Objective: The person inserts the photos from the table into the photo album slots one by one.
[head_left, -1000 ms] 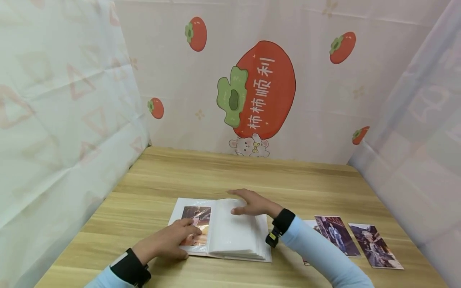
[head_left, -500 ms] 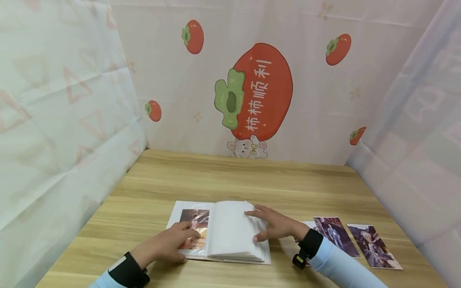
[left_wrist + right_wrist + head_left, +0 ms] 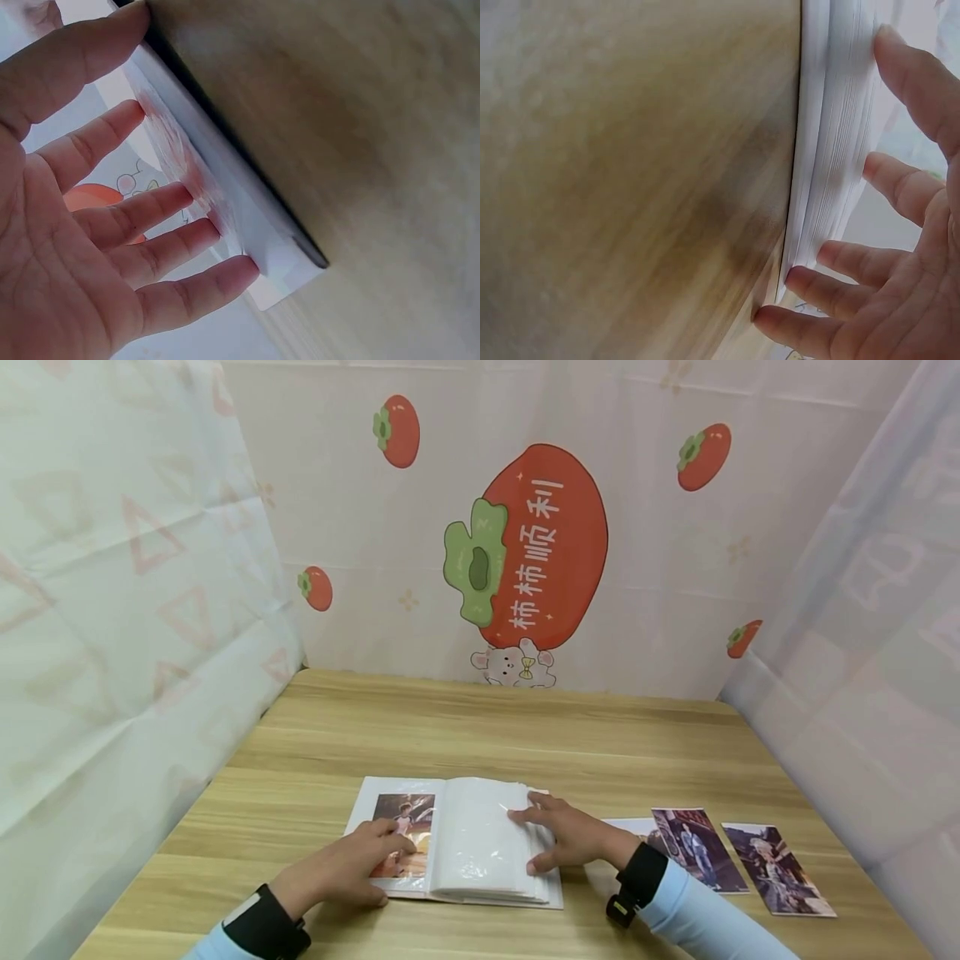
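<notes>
A white photo album [image 3: 480, 839] lies spread on the table, with a photo [image 3: 412, 806] under clear film on its left page and a blank sleeve on the right. My left hand [image 3: 348, 864] rests on the left page, fingers spread over the photo's lower part and thumb at the album's front edge. At the stack of pages on the right, my right hand [image 3: 573, 837] touches the outer edge with spread fingers. In the right wrist view, the fingertips are along the layered page edges [image 3: 840, 142]; neither hand grips anything.
To the right lie two loose photos, one of a figure in blue [image 3: 697, 852] and one farther right [image 3: 780, 870]. Another photo [image 3: 633, 827] is partly hidden by the right hand and forearm. A tomato-print curtain [image 3: 645, 610] closes off the back of the wooden table [image 3: 420, 727].
My right hand has moved right from over the middle of the right page to its outer edge, and the raised pages have settled flatter. My left hand has stayed in place.
</notes>
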Available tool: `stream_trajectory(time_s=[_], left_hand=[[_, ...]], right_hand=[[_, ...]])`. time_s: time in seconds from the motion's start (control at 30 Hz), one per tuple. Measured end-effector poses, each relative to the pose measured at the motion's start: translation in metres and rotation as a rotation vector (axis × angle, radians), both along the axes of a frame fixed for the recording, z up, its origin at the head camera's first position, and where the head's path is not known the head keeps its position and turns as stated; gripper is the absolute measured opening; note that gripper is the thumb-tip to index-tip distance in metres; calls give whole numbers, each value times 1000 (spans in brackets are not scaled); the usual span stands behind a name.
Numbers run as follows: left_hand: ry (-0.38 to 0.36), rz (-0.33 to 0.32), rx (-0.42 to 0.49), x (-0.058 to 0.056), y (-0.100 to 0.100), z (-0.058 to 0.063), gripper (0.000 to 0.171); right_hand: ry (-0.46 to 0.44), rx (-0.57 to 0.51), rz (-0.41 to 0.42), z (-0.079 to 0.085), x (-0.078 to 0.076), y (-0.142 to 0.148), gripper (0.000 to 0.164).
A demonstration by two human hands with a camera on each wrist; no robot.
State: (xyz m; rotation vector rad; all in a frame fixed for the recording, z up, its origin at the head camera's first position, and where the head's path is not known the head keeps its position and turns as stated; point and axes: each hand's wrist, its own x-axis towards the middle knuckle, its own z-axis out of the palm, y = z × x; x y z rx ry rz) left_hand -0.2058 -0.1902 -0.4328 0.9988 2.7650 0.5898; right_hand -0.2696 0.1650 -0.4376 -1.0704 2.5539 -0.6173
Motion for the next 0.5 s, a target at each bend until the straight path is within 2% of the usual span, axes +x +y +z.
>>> stream_trajectory(time_s=[0.13,0.27,0.37,0.5], left_hand=[[12,5,-2,-1,1,-1,52],[89,-14,15,1,6,2,62],[164,-56,32,4,14,5,69],[199,-139,22,7,31,6,71]], right_hand=[[2,-1,-2,0,0,1,76],[2,1,-6,1,1,1,75],[-8,-5,-8,1,1,1,75],[-6,-5,-14,1,1,1,75]])
